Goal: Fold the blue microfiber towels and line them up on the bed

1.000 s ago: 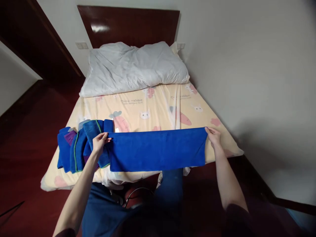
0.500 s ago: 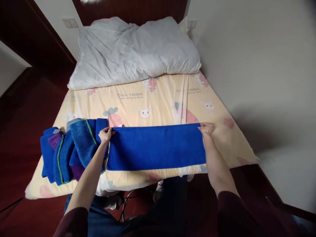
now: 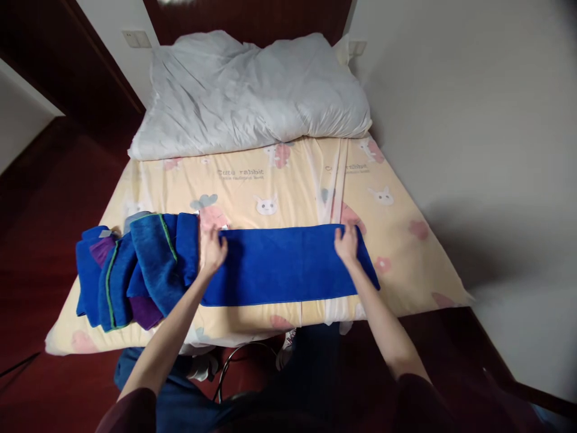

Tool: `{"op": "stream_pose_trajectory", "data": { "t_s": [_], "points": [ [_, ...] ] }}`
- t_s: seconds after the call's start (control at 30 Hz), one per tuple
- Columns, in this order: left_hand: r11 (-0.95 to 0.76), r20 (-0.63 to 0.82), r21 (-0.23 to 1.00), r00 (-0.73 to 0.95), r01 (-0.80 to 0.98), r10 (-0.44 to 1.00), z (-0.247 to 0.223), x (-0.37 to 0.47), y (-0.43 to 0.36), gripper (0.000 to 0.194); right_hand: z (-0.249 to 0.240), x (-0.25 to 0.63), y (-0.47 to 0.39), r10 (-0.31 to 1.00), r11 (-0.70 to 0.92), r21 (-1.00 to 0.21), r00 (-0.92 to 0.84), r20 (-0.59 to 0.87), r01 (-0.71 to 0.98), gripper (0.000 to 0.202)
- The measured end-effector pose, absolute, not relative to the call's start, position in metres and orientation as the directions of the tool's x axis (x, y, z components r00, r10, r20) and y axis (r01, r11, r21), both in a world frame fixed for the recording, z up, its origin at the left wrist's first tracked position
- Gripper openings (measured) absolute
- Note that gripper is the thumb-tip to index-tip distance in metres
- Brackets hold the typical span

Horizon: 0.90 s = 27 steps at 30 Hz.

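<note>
A blue towel (image 3: 283,267), folded into a long strip, lies flat across the near part of the bed. Over its upper left corner is my left hand (image 3: 213,249), fingers apart and slightly blurred, holding nothing. My right hand (image 3: 347,243) is at the upper edge near the right end, its fingers spread and nothing gripped. Whether the fingertips touch the cloth I cannot tell. Left of the strip sits a loose heap of blue towels (image 3: 155,261), some with green edging, and purple cloth (image 3: 145,312) shows underneath.
The bed (image 3: 288,174) has a yellow rabbit-print sheet. A large pale pillow or folded quilt (image 3: 261,96) lies at its head. A white wall (image 3: 473,150) runs along the right. Below the near edge are a dark red floor (image 3: 40,258) and my legs.
Both hands have let go of the towel's upper corners. My right hand has moved left along the edge, my left hand slightly right. The towel's right end now slants.
</note>
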State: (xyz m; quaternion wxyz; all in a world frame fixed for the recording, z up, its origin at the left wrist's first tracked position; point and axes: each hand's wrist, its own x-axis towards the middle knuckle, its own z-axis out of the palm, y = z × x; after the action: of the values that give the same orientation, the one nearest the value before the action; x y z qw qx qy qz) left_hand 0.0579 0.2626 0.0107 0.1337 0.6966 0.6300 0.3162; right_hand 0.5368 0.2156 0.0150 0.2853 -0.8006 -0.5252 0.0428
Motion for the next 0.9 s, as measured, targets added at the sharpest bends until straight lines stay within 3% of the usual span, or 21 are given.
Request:
{"op": "stream_pose_trajectory", "data": {
  "t_s": [0.1,0.17,0.23,0.5,0.77,0.9],
  "points": [
    [-0.460,0.168,0.391,0.429,0.797,0.888,-0.001,0.109,0.215,0.050,0.003,0.446,0.186,0.983,0.137,-0.422,-0.071,0.170,0.896,0.053],
    [-0.515,0.096,0.324,0.514,0.794,0.852,-0.011,0.141,0.194,0.055,-0.007,0.396,0.175,0.956,0.291,-0.394,-0.283,0.081,0.872,0.054],
    [-0.497,0.066,0.293,0.502,0.817,0.863,-0.021,0.164,0.187,0.059,-0.015,0.364,0.175,0.944,0.315,-0.378,-0.330,0.025,0.870,0.056],
    [-0.320,0.110,0.338,0.300,0.885,0.948,-0.031,0.149,0.237,0.064,-0.035,0.394,0.216,0.988,0.154,-0.356,-0.151,0.036,0.922,0.064],
    [-0.107,0.139,0.293,0.068,0.950,0.988,-0.029,0.084,0.271,0.068,-0.042,0.577,0.219,0.936,-0.353,-0.195,0.346,-0.069,0.915,0.070],
    [-0.034,0.128,0.311,-0.006,0.950,0.992,-0.030,0.077,0.283,0.070,-0.047,0.632,0.216,0.881,-0.472,-0.114,0.465,-0.086,0.874,0.072]
  ]
}}
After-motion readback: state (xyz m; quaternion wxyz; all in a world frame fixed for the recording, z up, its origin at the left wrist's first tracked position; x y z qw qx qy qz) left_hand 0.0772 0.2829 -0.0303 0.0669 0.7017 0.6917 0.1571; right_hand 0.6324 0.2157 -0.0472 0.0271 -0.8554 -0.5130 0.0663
